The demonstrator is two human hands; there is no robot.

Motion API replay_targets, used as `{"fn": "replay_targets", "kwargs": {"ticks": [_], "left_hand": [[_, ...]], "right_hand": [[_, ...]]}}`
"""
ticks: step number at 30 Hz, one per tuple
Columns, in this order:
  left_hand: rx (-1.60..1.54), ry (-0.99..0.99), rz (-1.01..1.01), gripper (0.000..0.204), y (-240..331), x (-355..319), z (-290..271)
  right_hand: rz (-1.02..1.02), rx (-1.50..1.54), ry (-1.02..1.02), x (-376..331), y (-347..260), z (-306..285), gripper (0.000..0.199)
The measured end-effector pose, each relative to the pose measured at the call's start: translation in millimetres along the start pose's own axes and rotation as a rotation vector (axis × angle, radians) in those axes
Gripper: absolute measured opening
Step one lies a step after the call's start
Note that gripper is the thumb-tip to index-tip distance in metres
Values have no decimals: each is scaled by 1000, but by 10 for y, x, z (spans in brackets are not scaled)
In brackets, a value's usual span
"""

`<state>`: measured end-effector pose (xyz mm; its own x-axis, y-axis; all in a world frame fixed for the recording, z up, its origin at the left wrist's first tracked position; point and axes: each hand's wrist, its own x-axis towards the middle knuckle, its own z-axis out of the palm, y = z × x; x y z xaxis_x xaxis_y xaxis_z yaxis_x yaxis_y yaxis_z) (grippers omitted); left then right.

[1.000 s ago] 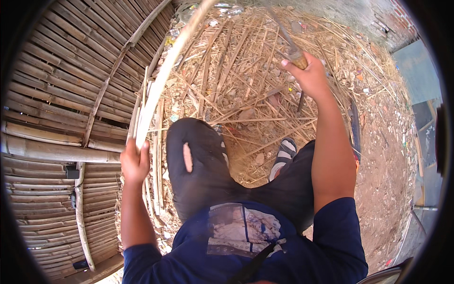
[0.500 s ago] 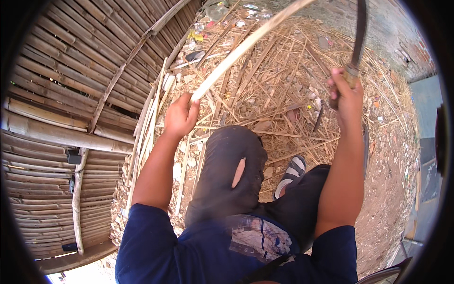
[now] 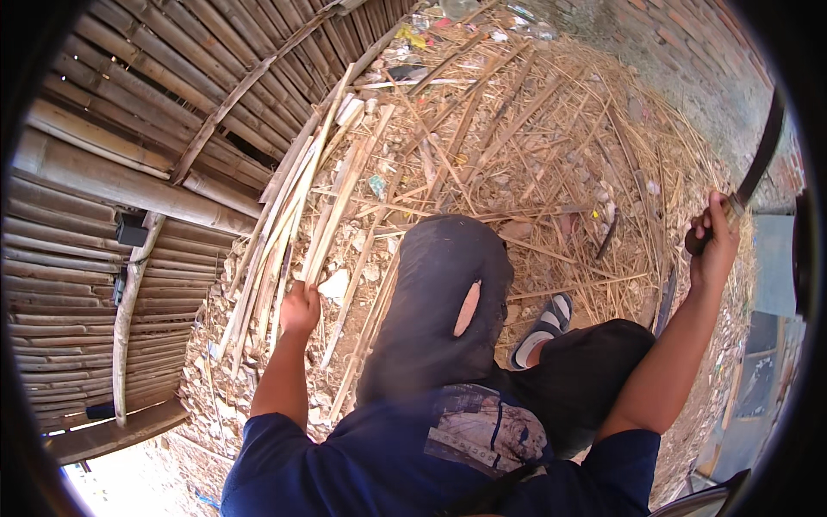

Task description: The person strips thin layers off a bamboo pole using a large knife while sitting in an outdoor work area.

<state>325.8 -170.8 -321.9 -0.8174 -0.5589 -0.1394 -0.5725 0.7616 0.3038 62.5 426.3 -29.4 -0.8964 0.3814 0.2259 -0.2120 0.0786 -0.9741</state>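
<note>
I sit on the ground with my knee in torn black trousers [image 3: 444,293] raised in front of me. My left hand [image 3: 300,308] is closed around a pale split bamboo strip [image 3: 325,185] that lies among a bundle of similar strips leaning toward the bamboo wall. My right hand [image 3: 712,244] is raised at the right, shut on the handle of a long dark blade [image 3: 758,159] that points up and away. A striped sandal [image 3: 544,325] shows on my foot below the knee.
A wall of bamboo poles [image 3: 112,185] fills the left side. Bamboo offcuts and shavings [image 3: 517,146] litter the ground ahead, with another dark blade [image 3: 608,235] lying among them. A brick wall [image 3: 689,47] stands at the far right.
My left hand has dropped from holding the strip up high to the bundle low on the left. My right hand with the blade has swung out further to the right.
</note>
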Motion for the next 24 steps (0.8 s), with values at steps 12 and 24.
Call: {"fn": "replay_targets", "kwargs": {"ticks": [12,24], "left_hand": [[171,-225,-223,85,-808,755,691],[265,-293,-371,73,-414,797,810]], "right_hand": [[307,-390,0,-151,821,-632,31],[418,-413,150,-176,890,-778,36]]}}
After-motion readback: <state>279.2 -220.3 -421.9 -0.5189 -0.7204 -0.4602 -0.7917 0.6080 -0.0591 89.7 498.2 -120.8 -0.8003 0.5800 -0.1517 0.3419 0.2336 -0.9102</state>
